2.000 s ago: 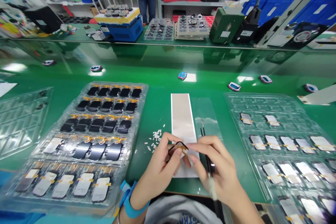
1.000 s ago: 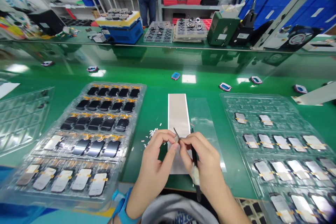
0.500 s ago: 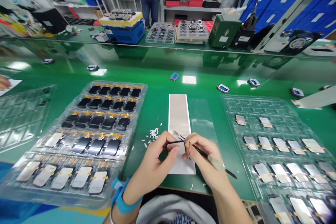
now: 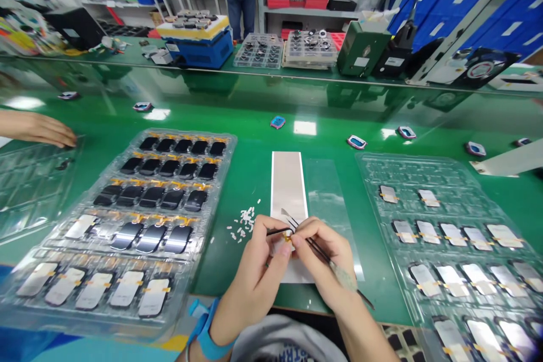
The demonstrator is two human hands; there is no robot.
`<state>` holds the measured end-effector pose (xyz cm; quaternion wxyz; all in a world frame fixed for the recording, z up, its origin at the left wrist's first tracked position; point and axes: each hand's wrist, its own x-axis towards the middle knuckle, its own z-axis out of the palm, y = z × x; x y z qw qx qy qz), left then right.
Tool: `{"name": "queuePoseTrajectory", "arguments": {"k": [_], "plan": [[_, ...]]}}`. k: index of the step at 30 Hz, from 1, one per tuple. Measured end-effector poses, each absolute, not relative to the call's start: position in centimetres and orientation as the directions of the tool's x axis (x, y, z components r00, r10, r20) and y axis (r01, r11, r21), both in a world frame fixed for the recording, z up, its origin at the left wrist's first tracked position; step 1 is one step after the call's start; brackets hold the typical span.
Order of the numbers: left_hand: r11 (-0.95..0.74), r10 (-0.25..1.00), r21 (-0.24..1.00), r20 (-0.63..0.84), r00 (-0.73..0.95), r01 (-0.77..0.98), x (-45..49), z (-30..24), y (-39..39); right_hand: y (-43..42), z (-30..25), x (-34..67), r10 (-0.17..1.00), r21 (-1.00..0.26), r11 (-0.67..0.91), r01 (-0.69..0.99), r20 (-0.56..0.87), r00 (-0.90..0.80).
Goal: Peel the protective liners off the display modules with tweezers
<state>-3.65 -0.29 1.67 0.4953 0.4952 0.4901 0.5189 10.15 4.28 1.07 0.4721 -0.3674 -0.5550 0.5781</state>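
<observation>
My left hand [image 4: 254, 266] is closed on a small watch screen [image 4: 279, 245], its pale back up and its dark edge showing between thumb and fingers. An orange flex cable [image 4: 288, 237] stands out from the screen. My right hand [image 4: 328, 254] holds a pair of tweezers [image 4: 365, 298], tips pointing forward, while its thumb and forefinger are at the cable. Beneath both hands lies a white-edged strip sheet [image 4: 288, 181], with a clear film [image 4: 324, 186] beside it. Small white pieces [image 4: 244, 220] are scattered left of the sheet.
A clear tray [image 4: 212, 249] of screens stands on the left, another tray [image 4: 407, 169] on the right. Several watch frames [image 4: 357, 142] sit on the green belt ahead. At far left, a co-worker's hand [image 4: 51, 130] is over a clear tray [image 4: 29, 181].
The screen has tilted in my left hand, and my right fingers have moved in to its flex cable. A co-worker's hand has reached in further from the left.
</observation>
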Motion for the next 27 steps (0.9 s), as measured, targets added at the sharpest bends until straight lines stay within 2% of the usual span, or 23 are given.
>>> {"name": "queuePoseTrajectory", "arguments": {"k": [10,20,27], "plan": [[-0.067,0.996,0.997,0.065,-0.068,-0.027,-3.0,1.2,0.2,4.2,1.2,10.1,0.957,-0.991,0.049,-0.124,0.082,-0.279],[-0.141,0.977,0.983,0.158,-0.144,0.12,-2.8,0.6,-0.1,3.9,0.8,9.8,0.959,-0.993,0.075,-0.087,0.096,-0.268],[0.006,0.982,1.0,-0.002,-0.19,0.021,-2.7,1.0,0.0,4.0,0.6,9.8,0.959,-0.993,0.12,0.001,0.116,-0.259]]}}
